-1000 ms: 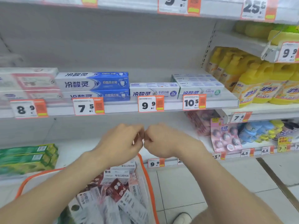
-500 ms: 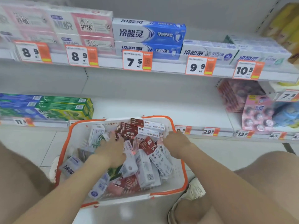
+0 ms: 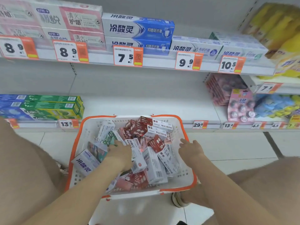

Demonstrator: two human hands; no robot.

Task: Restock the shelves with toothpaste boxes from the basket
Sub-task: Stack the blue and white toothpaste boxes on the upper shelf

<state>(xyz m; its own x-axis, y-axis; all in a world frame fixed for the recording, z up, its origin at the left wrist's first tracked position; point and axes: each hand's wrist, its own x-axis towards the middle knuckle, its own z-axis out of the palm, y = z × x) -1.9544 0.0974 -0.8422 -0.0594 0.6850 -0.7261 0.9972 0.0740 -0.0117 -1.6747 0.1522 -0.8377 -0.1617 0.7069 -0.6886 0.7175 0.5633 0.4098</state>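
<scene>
A white basket with an orange rim stands on the floor in front of the shelves, filled with several toothpaste boxes in white, dark red and green. My left hand lies on the pile at the basket's middle, its fingertips against a green and white box; no box is lifted. My right hand hovers over the basket's right side with its fingers straight, holding nothing. Behind the basket, the lower shelf has a bare white stretch.
The upper shelf carries blue and white toothpaste boxes and pink ones above price tags. Green boxes fill the lower shelf's left end and pink packs its right. Yellow bottles stand at far right. My shoe is beside the basket.
One second ago both hands were together in front of the shelf. They have come down into the basket, the view has tilted down, and the hands have spread apart.
</scene>
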